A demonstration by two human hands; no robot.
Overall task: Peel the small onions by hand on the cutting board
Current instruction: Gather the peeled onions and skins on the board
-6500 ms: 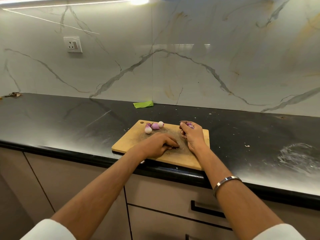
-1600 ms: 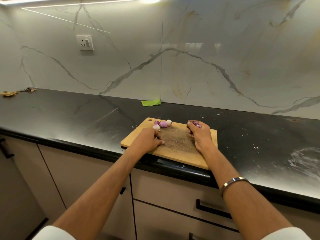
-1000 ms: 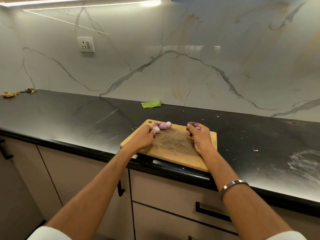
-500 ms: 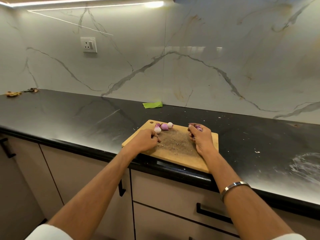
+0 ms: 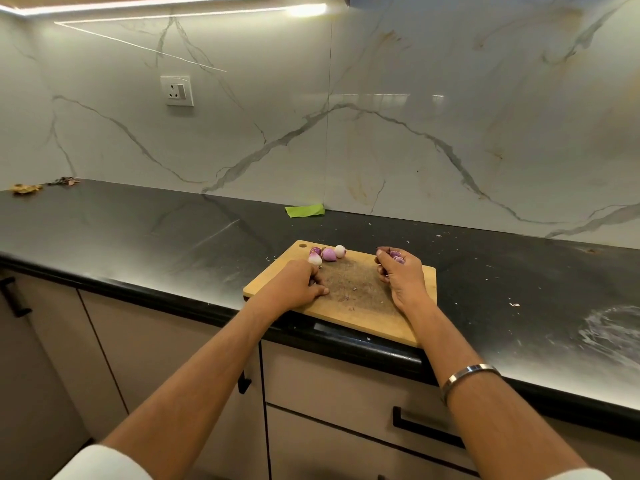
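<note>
So the wooden cutting board (image 5: 367, 317) sits right at the front of the black countertop (image 5: 138, 237), its near corner just about poking past the counter's edge. Four small onions (image 5: 328, 254) are bunched at the board's far left corner by the hanging hole, pretty close to that back edge. The left hand (image 5: 298, 285) rests knuckles-up on the board's left side, fingers curled under, just beside the nearest onion; can't tell if it's got anything in there. The right hand (image 5: 401, 277) is over the board's far right part, fingers curled round some purple onion bits (image 5: 396, 257). The middle of the board between the hands is a scuffed brown patch with a few skin flecks. Loads of bare counter left and right, a green scrap (image 5: 304, 210) back by the marble wall (image 5: 415, 116).
</note>
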